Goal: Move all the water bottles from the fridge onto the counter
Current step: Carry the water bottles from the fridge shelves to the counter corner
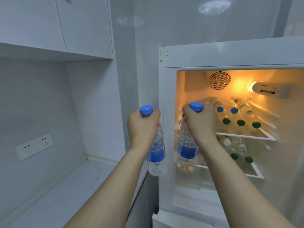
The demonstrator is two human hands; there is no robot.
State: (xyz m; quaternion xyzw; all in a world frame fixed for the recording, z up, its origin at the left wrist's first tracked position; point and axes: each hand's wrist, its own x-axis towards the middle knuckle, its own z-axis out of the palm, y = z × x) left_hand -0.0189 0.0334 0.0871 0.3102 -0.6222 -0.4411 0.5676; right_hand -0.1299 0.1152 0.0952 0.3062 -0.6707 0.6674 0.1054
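Gripping each clear plastic water bottle by its neck just under the blue cap, the left hand (142,124) hangs one bottle (156,150) clear of the white fridge (194,61), while the right hand (199,122) holds another (186,150) at the lit opening, likely so both carry over together. More capped bottles (240,119) lie on the fridge shelves; the pale counter (65,191) sits left, below white cabinets (57,23) and a wall socket (33,146).
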